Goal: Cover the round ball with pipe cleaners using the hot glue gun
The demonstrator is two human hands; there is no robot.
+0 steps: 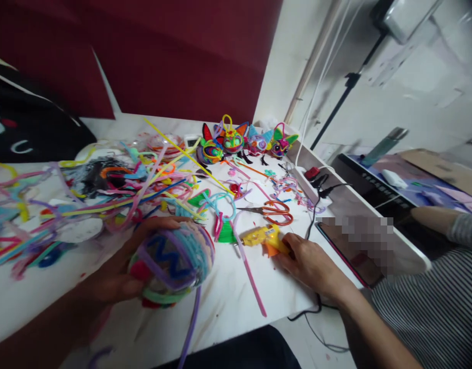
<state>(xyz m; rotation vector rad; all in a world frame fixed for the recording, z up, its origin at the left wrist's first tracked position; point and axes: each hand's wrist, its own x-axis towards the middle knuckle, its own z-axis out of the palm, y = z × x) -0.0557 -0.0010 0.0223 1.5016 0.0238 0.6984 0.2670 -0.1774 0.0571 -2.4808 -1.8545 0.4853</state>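
My left hand (143, 261) is wrapped round a ball covered in pipe cleaners (174, 261), held above the front of the table. Purple, light blue and pink strands cover it, with a dark blue zigzag on one side. A loose purple pipe cleaner (192, 323) hangs down beneath the ball. To the right, my right hand (307, 259) grips the handle of a yellow hot glue gun (264, 237), whose nozzle points left. Orange-handled scissors (272, 210) lie just beyond the glue gun. A pink pipe cleaner (252, 282) lies between my hands.
Many loose pipe cleaners (116, 200) are heaped on the left. Several finished pipe-cleaner animal heads (231, 141) stand at the back. A phone (347, 256) and a black cord (316, 210) lie at right, by the table's raised edge (374, 215). Another person's striped clothing (424, 307) is close by.
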